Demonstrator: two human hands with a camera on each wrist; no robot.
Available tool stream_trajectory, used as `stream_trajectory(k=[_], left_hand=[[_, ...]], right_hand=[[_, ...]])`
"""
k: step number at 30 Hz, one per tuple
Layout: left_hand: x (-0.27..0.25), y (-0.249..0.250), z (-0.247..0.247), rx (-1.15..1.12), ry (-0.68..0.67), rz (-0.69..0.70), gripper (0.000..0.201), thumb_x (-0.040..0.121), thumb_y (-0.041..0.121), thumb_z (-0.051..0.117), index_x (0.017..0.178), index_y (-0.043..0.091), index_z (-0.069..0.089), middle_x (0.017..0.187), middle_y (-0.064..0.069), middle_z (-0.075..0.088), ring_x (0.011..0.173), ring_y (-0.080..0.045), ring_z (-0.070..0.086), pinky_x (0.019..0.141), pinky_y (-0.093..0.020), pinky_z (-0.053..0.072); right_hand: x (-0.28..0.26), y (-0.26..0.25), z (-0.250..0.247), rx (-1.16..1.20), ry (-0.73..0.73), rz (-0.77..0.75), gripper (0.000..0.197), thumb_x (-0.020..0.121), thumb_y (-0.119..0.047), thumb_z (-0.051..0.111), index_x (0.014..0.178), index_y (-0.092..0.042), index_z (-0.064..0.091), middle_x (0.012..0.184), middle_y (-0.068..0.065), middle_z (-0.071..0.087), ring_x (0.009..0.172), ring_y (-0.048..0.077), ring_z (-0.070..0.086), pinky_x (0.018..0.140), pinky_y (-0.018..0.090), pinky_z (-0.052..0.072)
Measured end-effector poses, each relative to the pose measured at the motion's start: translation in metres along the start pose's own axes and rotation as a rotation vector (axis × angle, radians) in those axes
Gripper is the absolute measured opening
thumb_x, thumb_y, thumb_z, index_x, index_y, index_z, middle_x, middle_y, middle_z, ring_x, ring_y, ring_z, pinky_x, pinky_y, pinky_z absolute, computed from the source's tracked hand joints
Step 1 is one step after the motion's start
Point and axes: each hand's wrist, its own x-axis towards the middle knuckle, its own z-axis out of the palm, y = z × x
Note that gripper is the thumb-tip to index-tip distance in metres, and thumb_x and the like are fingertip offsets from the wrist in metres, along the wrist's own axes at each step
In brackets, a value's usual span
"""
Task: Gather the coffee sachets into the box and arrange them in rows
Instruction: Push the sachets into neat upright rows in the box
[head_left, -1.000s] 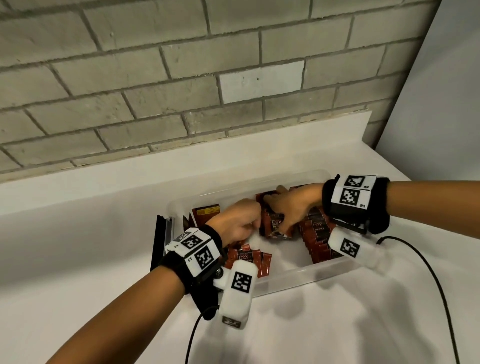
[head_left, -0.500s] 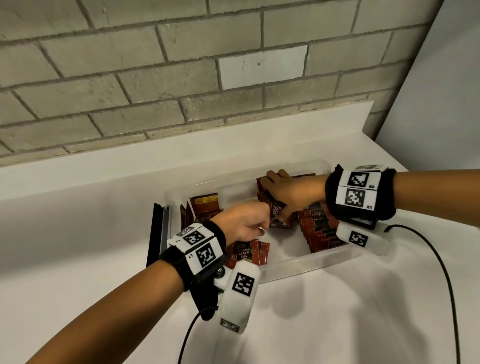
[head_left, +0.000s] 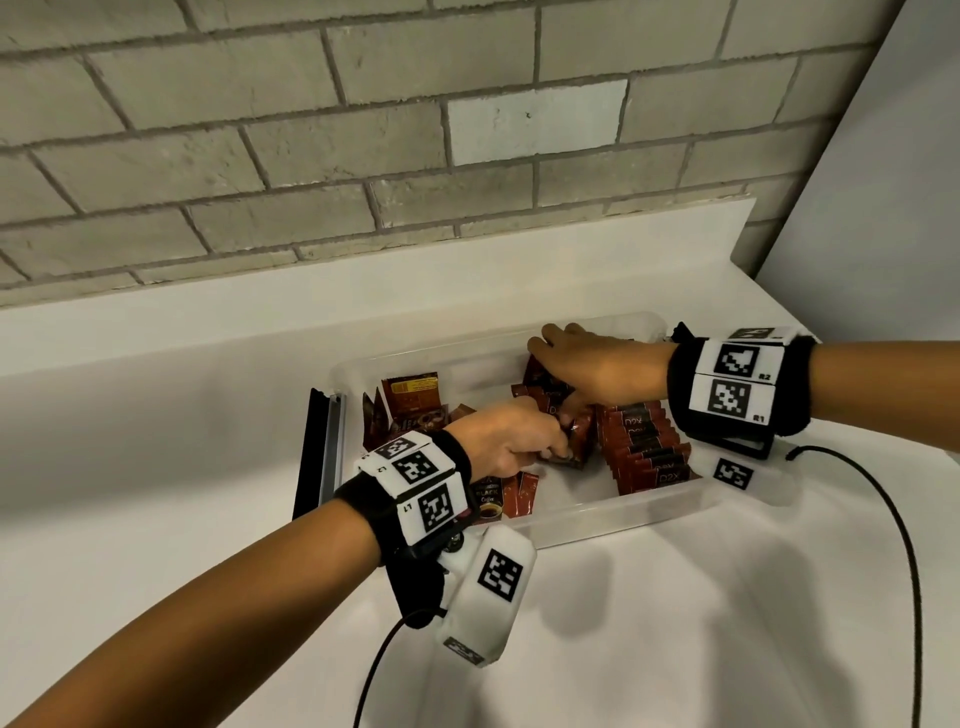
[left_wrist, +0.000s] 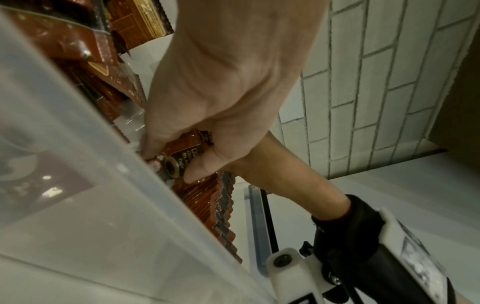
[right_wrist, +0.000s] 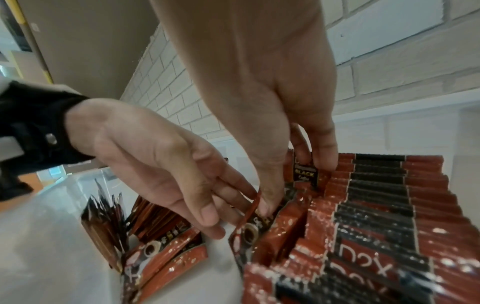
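Note:
A clear plastic box (head_left: 597, 522) stands on the white counter. Along its right side, red-and-black coffee sachets (head_left: 647, 452) stand on edge in a packed row (right_wrist: 376, 195). In the middle of the box, both hands hold a small upright bundle of sachets (head_left: 571, 436). My left hand (head_left: 540, 449) pinches the bundle's near end (left_wrist: 182, 158) between thumb and fingers. From above, my right hand (head_left: 571, 374) clamps it, with the thumb (right_wrist: 267, 199) on one side and the fingers (right_wrist: 322, 152) on the other. Loose sachets (head_left: 415, 400) lean at the box's left end.
More loose sachets (head_left: 501, 499) lie by the box's near wall, under my left wrist. A black strip (head_left: 311, 447) lies just left of the box. A brick wall rises behind the counter's raised back ledge, and a black cable (head_left: 883, 519) trails at the right.
Both hands have stayed on the bundle in the middle of the box. The right hand has slid a little toward the far wall. The view has shifted slightly.

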Motion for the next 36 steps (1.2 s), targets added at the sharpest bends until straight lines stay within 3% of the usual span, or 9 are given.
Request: stream_trajectory(k=[3,8,13,15,18,23,28,31,36], left_hand=[[-0.002,0.002,-0.001,-0.011,0.024,0.022,0.042,0.086,-0.012,0.051,0.126,-0.003,0.046,0.107,-0.014,0.055,0.096,-0.022,0.051,0.073,-0.031,0.050],[-0.005,-0.002,0.001,0.152,0.077,0.005,0.059,0.078,0.000,0.069,0.130,-0.003,0.041,0.126,-0.020,0.054,0.114,-0.031,0.055,0.096,-0.041,0.050],[-0.005,0.000,-0.005,0.387,0.173,-0.018,0.072,0.070,0.023,0.081,0.127,0.002,0.043,0.122,-0.012,0.056,0.114,-0.028,0.055,0.091,-0.034,0.049],[-0.006,0.004,-0.007,0.429,0.201,-0.026,0.077,0.068,0.025,0.083,0.129,0.003,0.040,0.125,-0.011,0.052,0.116,-0.027,0.051,0.095,-0.034,0.048],[-0.008,0.008,-0.010,0.467,0.270,-0.006,0.088,0.070,0.027,0.082,0.136,0.000,0.031,0.132,-0.014,0.047,0.120,-0.029,0.047,0.099,-0.038,0.046],[-0.004,0.006,-0.009,0.349,0.325,0.001,0.105,0.059,0.015,0.088,0.140,0.003,0.022,0.131,-0.014,0.044,0.122,-0.031,0.044,0.097,-0.041,0.047],[0.003,0.007,-0.009,0.119,0.210,-0.002,0.069,0.059,-0.004,0.083,0.121,-0.006,0.052,0.113,-0.021,0.063,0.094,-0.032,0.064,0.079,-0.043,0.058],[0.035,-0.003,-0.012,0.073,0.259,0.012,0.094,0.034,0.001,0.085,0.120,0.001,0.047,0.112,-0.020,0.060,0.100,-0.038,0.061,0.081,-0.051,0.056],[0.001,0.005,-0.007,0.044,0.247,0.083,0.070,0.069,-0.012,0.073,0.126,0.008,0.037,0.116,-0.017,0.054,0.102,-0.032,0.057,0.067,-0.040,0.055]], right_hand=[[0.000,0.002,0.002,-0.056,0.075,-0.001,0.076,0.075,-0.035,0.077,0.129,-0.003,0.034,0.119,0.014,0.044,0.104,0.026,0.045,0.073,0.030,0.037],[0.000,0.005,-0.003,0.006,0.064,0.024,0.062,0.077,-0.049,0.071,0.108,-0.010,0.035,0.090,0.001,0.041,0.080,0.014,0.041,0.062,0.024,0.036],[0.004,0.016,-0.018,0.022,0.096,0.055,0.010,0.099,-0.009,0.040,0.097,-0.005,0.049,0.080,0.002,0.046,0.066,0.015,0.046,0.050,0.021,0.030],[0.002,0.017,-0.026,0.029,0.062,0.086,0.018,0.097,-0.006,0.038,0.107,-0.007,0.053,0.088,0.001,0.049,0.066,0.012,0.046,0.052,0.020,0.033],[-0.004,0.012,-0.034,-0.019,-0.143,0.066,0.041,0.091,-0.037,0.059,0.122,-0.012,0.050,0.117,0.007,0.053,0.094,0.018,0.051,0.068,0.026,0.042],[0.001,0.003,-0.013,-0.203,-0.231,0.042,0.089,0.071,-0.060,0.070,0.136,-0.011,0.035,0.128,0.007,0.046,0.121,0.022,0.034,0.078,0.027,0.032],[0.011,0.001,0.001,-0.177,-0.191,0.074,0.097,0.070,-0.052,0.075,0.141,-0.008,0.026,0.133,0.009,0.045,0.124,0.024,0.033,0.086,0.030,0.033],[0.010,-0.004,0.002,-0.215,-0.181,0.073,0.100,0.069,-0.050,0.077,0.142,-0.007,0.024,0.137,0.011,0.038,0.128,0.027,0.030,0.099,0.035,0.033],[0.009,-0.003,-0.003,-0.241,-0.174,0.046,0.092,0.066,-0.055,0.076,0.137,-0.013,0.035,0.134,0.010,0.033,0.127,0.027,0.023,0.102,0.038,0.030]])
